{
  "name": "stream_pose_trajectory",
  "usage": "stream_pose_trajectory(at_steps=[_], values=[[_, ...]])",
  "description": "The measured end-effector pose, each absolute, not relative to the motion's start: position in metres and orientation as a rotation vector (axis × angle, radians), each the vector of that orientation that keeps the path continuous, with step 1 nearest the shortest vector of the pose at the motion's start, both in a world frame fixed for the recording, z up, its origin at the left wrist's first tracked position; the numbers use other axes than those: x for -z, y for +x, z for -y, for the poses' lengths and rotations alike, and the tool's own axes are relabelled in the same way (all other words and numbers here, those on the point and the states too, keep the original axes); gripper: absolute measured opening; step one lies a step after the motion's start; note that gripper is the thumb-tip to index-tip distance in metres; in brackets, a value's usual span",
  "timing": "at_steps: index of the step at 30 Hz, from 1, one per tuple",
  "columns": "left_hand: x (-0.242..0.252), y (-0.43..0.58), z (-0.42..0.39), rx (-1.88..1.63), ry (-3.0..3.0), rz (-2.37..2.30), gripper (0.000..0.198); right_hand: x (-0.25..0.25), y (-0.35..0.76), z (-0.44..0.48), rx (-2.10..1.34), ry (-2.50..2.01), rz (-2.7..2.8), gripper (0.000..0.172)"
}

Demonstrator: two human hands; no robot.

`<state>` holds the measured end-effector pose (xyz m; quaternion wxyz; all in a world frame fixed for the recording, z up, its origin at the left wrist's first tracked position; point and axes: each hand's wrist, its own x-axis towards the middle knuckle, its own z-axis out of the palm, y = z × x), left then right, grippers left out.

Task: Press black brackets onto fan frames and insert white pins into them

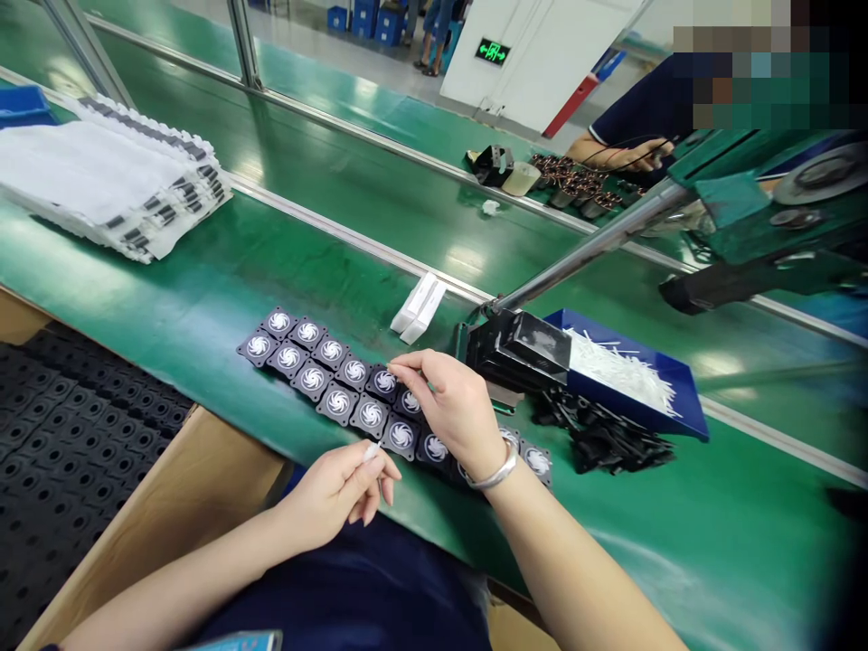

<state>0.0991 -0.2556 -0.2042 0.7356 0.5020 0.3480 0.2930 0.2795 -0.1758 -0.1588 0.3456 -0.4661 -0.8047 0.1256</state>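
Observation:
Small black square fans (370, 414) with white swirl-shaped centres lie in two rows on the green bench. My left hand (332, 493) is at the near side of the rows, its thumb and forefinger closed on a small white strip (371, 450). Over the rows is my right hand (451, 402), a metal bangle at its wrist. Its thumb and forefinger are pinched together at the far edge of one fan; whatever sits between them is too small to make out. Part of the rows is hidden beneath this hand.
Right of the fans stand a black box (521, 344), a blue bin (692, 407) of white strips and a heap of black parts (614, 443). White blocks (419, 307) lie behind. Stacked white sheets (88, 172) are at left. Across the bench, a person's hand (647, 155) is near copper-wound parts (576, 181).

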Motion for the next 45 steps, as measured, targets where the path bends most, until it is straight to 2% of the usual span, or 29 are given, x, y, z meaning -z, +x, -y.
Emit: stream_pose_trajectory(at_steps=[8, 12, 16, 19, 21, 25, 31, 35, 40, 45], values=[[0.204, 0.097, 0.256, -0.690, 1.111, -0.763, 0.043, 0.162, 0.277, 0.175, -0.347, -1.201, 2.037, 0.009], [0.199, 0.096, 0.256, -0.710, 1.105, -0.745, 0.042, 0.167, 0.276, 0.173, -0.329, -1.240, 2.107, 0.014], [0.197, 0.095, 0.256, -0.685, 1.113, -0.759, 0.042, 0.154, 0.280, 0.172, -0.136, -1.240, 2.256, 0.023], [0.197, 0.094, 0.256, -0.674, 1.100, -0.759, 0.043, 0.133, 0.284, 0.183, -0.015, -1.236, 2.069, 0.020], [0.196, 0.094, 0.255, -0.680, 1.117, -0.754, 0.044, 0.122, 0.284, 0.196, -0.181, -1.208, 2.057, 0.016], [0.193, 0.093, 0.252, -0.664, 1.230, -0.752, 0.047, 0.126, 0.275, 0.221, -0.865, -1.016, 2.217, 0.007], [0.192, 0.090, 0.254, -0.707, 1.181, -0.743, 0.045, 0.142, 0.273, 0.226, -0.991, -0.990, 1.944, 0.013], [0.198, 0.088, 0.256, -0.769, 1.051, -0.784, 0.043, 0.145, 0.277, 0.219, -0.869, -1.189, 1.709, 0.008], [0.202, 0.085, 0.258, -0.735, 1.077, -0.815, 0.044, 0.157, 0.270, 0.215, -0.590, -1.159, 2.005, 0.004], [0.201, 0.085, 0.258, -0.712, 1.086, -0.819, 0.045, 0.165, 0.265, 0.212, -0.479, -1.145, 2.083, 0.005]])
